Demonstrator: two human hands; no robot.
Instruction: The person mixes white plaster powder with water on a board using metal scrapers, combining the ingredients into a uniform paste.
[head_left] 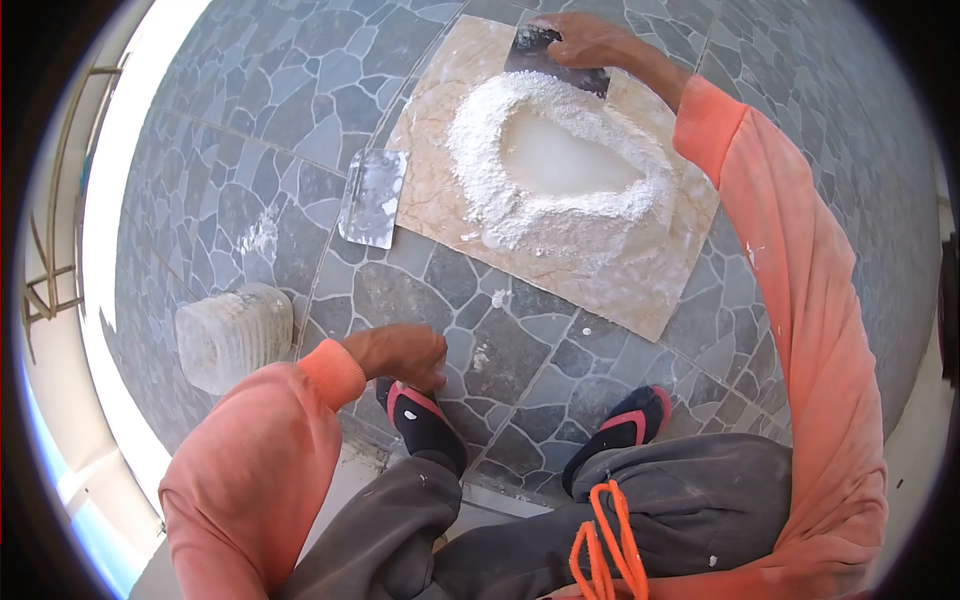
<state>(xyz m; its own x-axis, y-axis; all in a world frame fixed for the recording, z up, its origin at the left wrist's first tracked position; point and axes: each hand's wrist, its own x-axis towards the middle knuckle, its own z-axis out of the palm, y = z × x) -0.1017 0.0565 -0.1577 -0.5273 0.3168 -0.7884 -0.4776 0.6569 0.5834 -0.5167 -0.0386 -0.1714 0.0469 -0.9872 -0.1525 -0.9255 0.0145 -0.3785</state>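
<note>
My right hand (pixel 590 42) grips the edge of a dark flat scraper plate (pixel 545 65), its fingers closed on it. The plate stands at the far rim of a ring of white powder (pixel 490 205). Cloudy whitish liquid (pixel 565 158) pools inside the ring. Both lie on a beige marbled tile (pixel 440 200). My left hand (pixel 408 355) hangs above my left sandal (pixel 425 420), fingers curled in, with nothing visible in them. A second metal scraper plate (pixel 375 198) lies beside the tile's left edge, away from both hands.
An upturned-looking ribbed translucent plastic container (pixel 235 338) lies on the left of the stone-patterned floor (pixel 400 300). White powder spots (pixel 260 230) mark the floor. My right sandal (pixel 625 430) stands below the tile. A metal railing (pixel 48 270) runs along the far left.
</note>
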